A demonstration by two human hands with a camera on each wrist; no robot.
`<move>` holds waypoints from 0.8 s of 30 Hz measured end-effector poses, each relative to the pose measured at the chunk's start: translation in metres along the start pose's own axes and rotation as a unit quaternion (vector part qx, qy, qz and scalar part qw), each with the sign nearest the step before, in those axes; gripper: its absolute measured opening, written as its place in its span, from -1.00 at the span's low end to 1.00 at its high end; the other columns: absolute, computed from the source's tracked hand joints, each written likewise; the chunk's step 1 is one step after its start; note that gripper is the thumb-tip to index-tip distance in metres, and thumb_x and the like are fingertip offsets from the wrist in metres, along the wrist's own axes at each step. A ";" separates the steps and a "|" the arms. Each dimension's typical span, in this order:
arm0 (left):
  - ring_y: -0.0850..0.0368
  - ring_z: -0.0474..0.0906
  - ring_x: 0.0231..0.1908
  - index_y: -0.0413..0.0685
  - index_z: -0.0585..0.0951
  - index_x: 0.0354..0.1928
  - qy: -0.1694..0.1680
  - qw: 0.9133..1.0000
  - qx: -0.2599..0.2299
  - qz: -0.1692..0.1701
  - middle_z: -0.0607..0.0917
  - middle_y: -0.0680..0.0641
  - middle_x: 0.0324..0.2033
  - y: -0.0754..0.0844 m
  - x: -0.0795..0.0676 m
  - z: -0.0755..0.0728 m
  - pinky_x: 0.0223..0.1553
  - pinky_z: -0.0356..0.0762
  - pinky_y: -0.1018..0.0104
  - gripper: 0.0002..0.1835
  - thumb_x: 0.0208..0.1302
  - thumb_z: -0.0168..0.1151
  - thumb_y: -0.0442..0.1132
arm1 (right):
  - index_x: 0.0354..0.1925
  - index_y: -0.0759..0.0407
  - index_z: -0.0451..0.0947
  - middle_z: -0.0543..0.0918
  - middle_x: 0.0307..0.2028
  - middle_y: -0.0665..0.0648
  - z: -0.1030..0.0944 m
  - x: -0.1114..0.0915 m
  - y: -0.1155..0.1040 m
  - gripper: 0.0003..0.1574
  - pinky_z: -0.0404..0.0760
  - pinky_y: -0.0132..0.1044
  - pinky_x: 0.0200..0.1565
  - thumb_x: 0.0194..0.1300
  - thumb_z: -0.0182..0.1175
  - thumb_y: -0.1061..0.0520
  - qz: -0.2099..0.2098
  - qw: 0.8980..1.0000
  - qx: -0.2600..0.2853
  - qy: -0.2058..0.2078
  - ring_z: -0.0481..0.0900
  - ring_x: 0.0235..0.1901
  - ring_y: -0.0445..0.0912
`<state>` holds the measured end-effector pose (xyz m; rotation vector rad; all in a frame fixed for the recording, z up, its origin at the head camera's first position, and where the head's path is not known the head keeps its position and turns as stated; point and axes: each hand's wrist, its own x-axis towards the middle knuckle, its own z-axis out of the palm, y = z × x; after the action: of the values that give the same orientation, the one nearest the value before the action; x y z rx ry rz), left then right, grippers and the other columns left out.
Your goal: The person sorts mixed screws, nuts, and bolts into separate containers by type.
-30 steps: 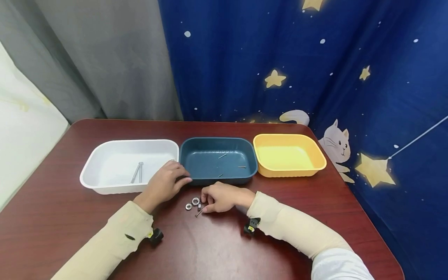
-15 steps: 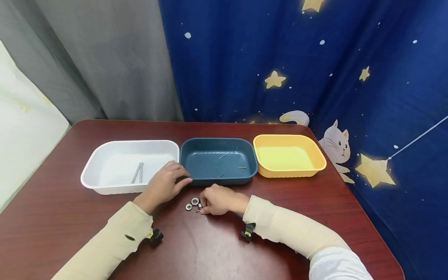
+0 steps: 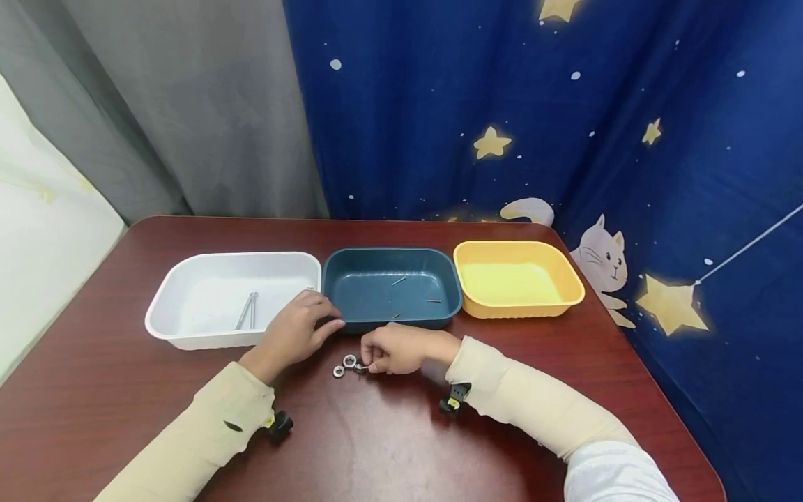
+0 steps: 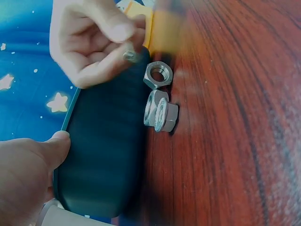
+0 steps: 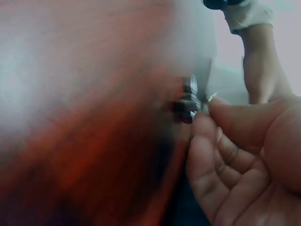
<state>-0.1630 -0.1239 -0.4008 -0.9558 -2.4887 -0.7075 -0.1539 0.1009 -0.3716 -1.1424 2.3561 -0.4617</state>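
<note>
My right hand (image 3: 401,348) pinches a small screw (image 4: 130,55) between thumb and fingertips, just above the table; most of the screw is hidden by the fingers. Close by lie a few metal nuts: a hex nut (image 4: 158,75), a flanged nut (image 4: 167,115) and another nut (image 4: 150,109) against it. My left hand (image 3: 295,328) rests with thumb and fingers at the near left corner of the dark teal bin (image 3: 389,325), its fingers only loosely bent. The right wrist view is blurred.
A white bin (image 3: 207,340) with long bolts (image 3: 247,310) in it stands left of the teal bin. Several small screws (image 3: 433,300) lie inside the teal bin. To the right stands a yellow bin (image 3: 521,310). Curtains hang behind the table (image 3: 401,446).
The screw that lay beside the nuts has been picked up by my right hand, which moved toward me, then back up slightly. My left hand has stayed in place.
</note>
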 end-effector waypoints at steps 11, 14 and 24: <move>0.01 0.53 -0.19 -0.16 0.73 -0.31 0.002 1.000 0.000 -0.003 0.67 -0.02 -0.37 0.000 0.000 -0.001 -0.05 0.50 0.08 -0.86 0.13 0.44 -0.24 | -0.18 0.46 0.56 0.67 -0.41 0.30 -0.029 -0.002 0.008 -0.84 0.68 -0.20 -0.34 0.39 0.04 0.41 0.021 0.975 0.222 -0.013 0.68 -0.43 0.10; 0.02 0.53 -0.20 -0.16 0.73 -0.31 0.004 1.000 0.001 -0.001 0.67 -0.02 -0.38 0.000 0.001 0.000 -0.06 0.51 0.08 -0.85 0.12 0.44 -0.24 | -0.03 0.53 0.48 0.64 -0.32 0.44 -0.037 -0.001 0.012 -0.76 0.68 -0.16 -0.29 0.39 -0.03 0.47 0.021 0.963 0.270 -0.016 0.66 -0.36 0.24; 0.04 0.52 -0.19 -0.15 0.74 -0.30 -0.005 1.000 0.002 -0.006 0.68 -0.01 -0.37 0.001 0.001 -0.001 -0.06 0.52 0.10 -0.83 0.14 0.43 -0.20 | 0.06 0.54 0.43 0.62 -0.31 0.41 -0.062 0.008 0.030 -0.68 0.68 -0.14 -0.23 0.36 -0.05 0.49 0.052 0.939 0.340 0.003 0.66 -0.43 -0.05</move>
<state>-0.1628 -0.1230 -0.3985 -0.9447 -2.5051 -0.7026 -0.2110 0.1180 -0.3368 -0.6794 1.9811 -1.1271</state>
